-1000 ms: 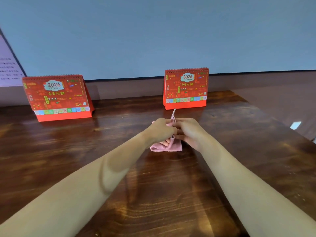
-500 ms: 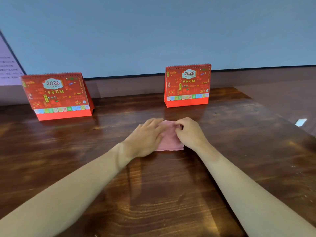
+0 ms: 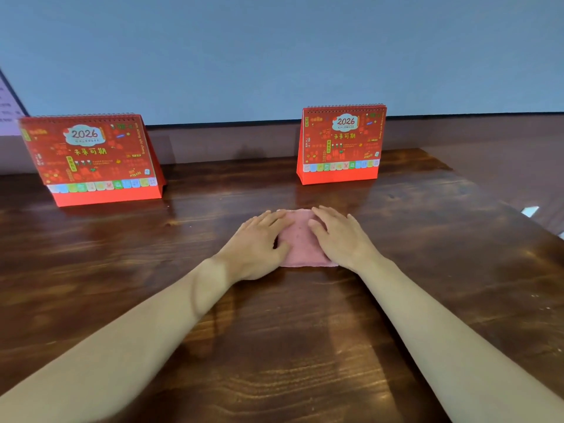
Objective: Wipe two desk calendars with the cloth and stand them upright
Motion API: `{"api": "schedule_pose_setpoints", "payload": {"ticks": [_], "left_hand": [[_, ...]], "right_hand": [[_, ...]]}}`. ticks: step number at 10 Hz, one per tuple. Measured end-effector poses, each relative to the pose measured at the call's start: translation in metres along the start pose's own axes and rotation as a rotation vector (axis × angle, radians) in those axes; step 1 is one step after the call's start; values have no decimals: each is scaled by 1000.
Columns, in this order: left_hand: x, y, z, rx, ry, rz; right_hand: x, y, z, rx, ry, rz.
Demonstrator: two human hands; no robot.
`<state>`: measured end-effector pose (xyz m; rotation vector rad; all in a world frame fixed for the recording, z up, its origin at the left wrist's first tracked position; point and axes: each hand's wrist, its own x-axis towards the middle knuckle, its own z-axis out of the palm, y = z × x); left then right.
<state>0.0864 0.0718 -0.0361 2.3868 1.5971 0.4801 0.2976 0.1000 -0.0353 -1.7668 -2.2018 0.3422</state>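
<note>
Two red 2026 desk calendars stand upright at the back of the dark wooden table: the left calendar (image 3: 91, 157) at the far left, the right calendar (image 3: 341, 141) just right of centre. A folded pink cloth (image 3: 300, 241) lies flat on the table in front of the right calendar. My left hand (image 3: 259, 242) rests on the cloth's left side with straight fingers. My right hand (image 3: 338, 236) lies flat on its right side. Both hands cover the cloth's edges.
The wooden table (image 3: 274, 346) runs back to a low ledge under a blue-grey wall (image 3: 274, 56). A sheet with printed text (image 3: 7, 108) hangs at the far left. The table's right edge (image 3: 500, 196) slants away at the right.
The cloth was held up between both hands, then laid on the table and folded flat. Both hands now lie spread on it.
</note>
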Motion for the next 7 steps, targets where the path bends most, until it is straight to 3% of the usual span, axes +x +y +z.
{"api": "schedule_pose_setpoints", "payload": {"ticks": [3,5,7], "left_hand": [[-8,3,-10,238,-132,-73],[-24,20,-8,220,-161,-194],[-46,15,-32,23,42,-205]], "right_hand": [[1,-20,1,-139,-88,38],[-26,-53,-2,-136,127,1],[-60,-76,-12,5,211,-72]]}}
